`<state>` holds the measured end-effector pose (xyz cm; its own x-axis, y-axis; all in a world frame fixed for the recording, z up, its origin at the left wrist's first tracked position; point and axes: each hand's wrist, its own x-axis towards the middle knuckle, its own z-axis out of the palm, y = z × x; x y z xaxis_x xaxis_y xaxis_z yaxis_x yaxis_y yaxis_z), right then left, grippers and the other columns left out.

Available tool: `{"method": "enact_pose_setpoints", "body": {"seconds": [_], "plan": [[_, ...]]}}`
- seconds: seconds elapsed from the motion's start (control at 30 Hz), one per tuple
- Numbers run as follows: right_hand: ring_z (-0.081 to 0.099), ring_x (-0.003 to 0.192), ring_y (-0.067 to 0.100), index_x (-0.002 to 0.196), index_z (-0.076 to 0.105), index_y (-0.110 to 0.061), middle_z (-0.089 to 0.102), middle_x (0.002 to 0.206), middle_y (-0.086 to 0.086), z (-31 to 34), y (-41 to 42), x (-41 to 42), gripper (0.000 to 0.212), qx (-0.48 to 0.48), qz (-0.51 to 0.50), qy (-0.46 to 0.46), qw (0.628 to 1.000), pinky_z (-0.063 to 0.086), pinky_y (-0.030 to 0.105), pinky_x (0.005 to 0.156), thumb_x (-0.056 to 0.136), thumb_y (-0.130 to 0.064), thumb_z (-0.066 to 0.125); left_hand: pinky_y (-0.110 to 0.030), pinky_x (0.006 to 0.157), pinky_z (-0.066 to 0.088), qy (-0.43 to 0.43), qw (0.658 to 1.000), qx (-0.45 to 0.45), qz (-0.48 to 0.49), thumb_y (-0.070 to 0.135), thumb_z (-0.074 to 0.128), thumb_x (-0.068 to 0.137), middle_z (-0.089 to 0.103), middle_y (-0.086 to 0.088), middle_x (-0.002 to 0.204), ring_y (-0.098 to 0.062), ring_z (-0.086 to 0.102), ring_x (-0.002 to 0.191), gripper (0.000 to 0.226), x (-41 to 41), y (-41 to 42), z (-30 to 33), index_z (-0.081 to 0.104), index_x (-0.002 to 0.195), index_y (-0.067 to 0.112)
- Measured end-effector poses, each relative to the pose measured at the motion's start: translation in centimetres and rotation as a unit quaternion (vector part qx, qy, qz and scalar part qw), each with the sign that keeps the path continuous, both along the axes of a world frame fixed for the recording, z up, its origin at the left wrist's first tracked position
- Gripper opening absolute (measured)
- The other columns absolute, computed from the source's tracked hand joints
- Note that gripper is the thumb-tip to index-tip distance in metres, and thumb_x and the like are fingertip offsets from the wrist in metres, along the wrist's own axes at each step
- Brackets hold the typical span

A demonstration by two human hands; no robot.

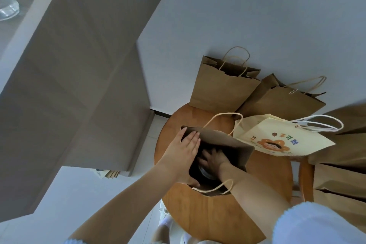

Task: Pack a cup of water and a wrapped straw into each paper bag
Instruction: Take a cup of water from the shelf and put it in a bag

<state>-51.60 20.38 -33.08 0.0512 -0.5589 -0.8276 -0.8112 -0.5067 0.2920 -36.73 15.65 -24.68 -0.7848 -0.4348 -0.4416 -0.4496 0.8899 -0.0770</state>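
You are in the middle of loading the nearest brown paper bag (227, 144), which stands open on the round wooden table (208, 220). Your left hand (185, 154) lies on the bag's left wall with fingers straight and together and the thumb hooked at the near rim, holding the mouth wide. Your right hand (214, 159) is down inside the bag, fingers spread over the top of a clear cup (206, 172), only a sliver of which shows in the dark interior; whether you are gripping it or just resting on it cannot be told. My reading is that the cup is being seated at the bottom. No wrapped straw is visible anywhere, so judge that half of the job as undone for this bag. Next, let the cup stand level, draw the right hand straight up without snagging the near handle (215, 187), and fetch a straw. Two more brown bags (221, 87) lean at the far edge and a cream printed bag (281, 136) lies to the right.
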Motion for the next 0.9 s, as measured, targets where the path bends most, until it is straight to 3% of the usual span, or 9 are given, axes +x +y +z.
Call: {"method": "enact_pose_setpoints", "body": {"seconds": [0.1,0.23,0.33,0.47,0.57,0.67,0.77,0.9], "plan": [[0.017,0.141,0.038,0.152,-0.003,-0.022,0.002,0.158,0.012,1.8,0.1,-0.4,0.080,-0.004,-0.070,-0.024,0.997,0.024,0.049,0.112,0.095,-0.038,0.050,-0.046,0.112,-0.018,0.011,1.000,0.003,-0.010,0.075,0.034,0.084,-0.005,-0.012,0.160,-0.027,-0.010,0.147,0.103,0.2,-0.3,0.2,-0.003,0.152,0.006],[0.029,0.137,0.028,0.150,0.016,-0.018,0.028,0.151,0.008,5.5,1.1,-1.6,0.062,-0.079,-0.170,-0.127,0.974,0.025,0.039,0.111,0.098,-0.037,0.043,-0.041,0.115,-0.013,0.048,0.998,0.048,0.005,0.058,0.040,0.093,0.004,-0.009,0.160,-0.021,-0.002,0.148,0.084,-0.3,-0.7,1.0,0.005,0.152,0.009],[0.037,0.133,0.026,0.147,0.026,-0.018,0.038,0.146,0.007,8.7,2.1,-2.2,0.060,-0.115,-0.269,-0.179,0.939,0.032,0.036,0.110,0.094,-0.036,0.048,-0.040,0.117,-0.007,0.074,0.995,0.071,0.015,0.051,0.043,0.095,0.011,-0.007,0.160,-0.019,0.003,0.148,0.076,-0.4,-0.6,1.8,0.012,0.152,0.011],[0.038,0.135,0.023,0.148,0.030,-0.017,0.036,0.151,0.004,13.5,3.6,-2.1,0.059,-0.168,-0.358,-0.228,0.890,0.035,0.034,0.110,0.096,-0.039,0.047,-0.036,0.119,0.002,0.115,0.991,0.064,0.033,0.041,0.047,0.097,0.017,-0.006,0.159,-0.019,0.009,0.147,0.067,-0.2,0.2,4.4,0.020,0.151,0.010],[0.043,0.131,0.022,0.144,0.037,-0.017,0.042,0.147,0.004,17.5,4.7,-1.5,0.052,-0.214,-0.365,-0.244,0.873,0.039,0.033,0.105,0.097,-0.040,0.046,-0.037,0.117,0.019,0.156,0.985,0.029,0.065,0.038,0.050,0.096,0.039,-0.006,0.148,-0.023,0.032,0.138,0.053,0.0,1.3,7.2,0.040,0.141,0.013],[0.038,0.135,0.023,0.146,0.035,-0.015,0.036,0.151,0.005,21.3,5.7,0.0,0.055,-0.276,-0.338,-0.249,0.865,0.036,0.033,0.108,0.098,-0.040,0.045,-0.035,0.094,0.043,0.211,0.970,-0.011,0.119,0.037,0.049,0.096,0.056,-0.006,0.119,-0.023,0.053,0.109,0.033,0.7,3.2,10.7,0.054,0.116,0.012],[0.041,0.133,0.024,0.146,0.035,-0.015,0.037,0.150,0.007,25.2,6.7,2.5,0.054,-0.334,-0.289,-0.268,0.856,0.038,0.036,0.106,0.098,-0.039,0.045,-0.033,0.080,0.044,0.235,0.959,-0.060,0.147,0.037,0.046,0.097,0.057,-0.008,0.110,-0.025,0.055,0.101,0.035,2.4,5.1,14.6,0.054,0.115,0.009],[0.045,0.127,0.028,0.141,0.041,-0.011,0.043,0.144,0.010,30.5,6.2,6.5,0.051,-0.393,-0.223,-0.295,0.842,0.042,0.041,0.101,0.098,-0.039,0.045,-0.033,0.083,0.043,0.257,0.943,-0.114,0.180,0.037,0.041,0.099,0.056,-0.008,0.116,-0.027,0.053,0.107,0.037,5.8,6.3,20.1,0.054,0.119,0.009]]}}
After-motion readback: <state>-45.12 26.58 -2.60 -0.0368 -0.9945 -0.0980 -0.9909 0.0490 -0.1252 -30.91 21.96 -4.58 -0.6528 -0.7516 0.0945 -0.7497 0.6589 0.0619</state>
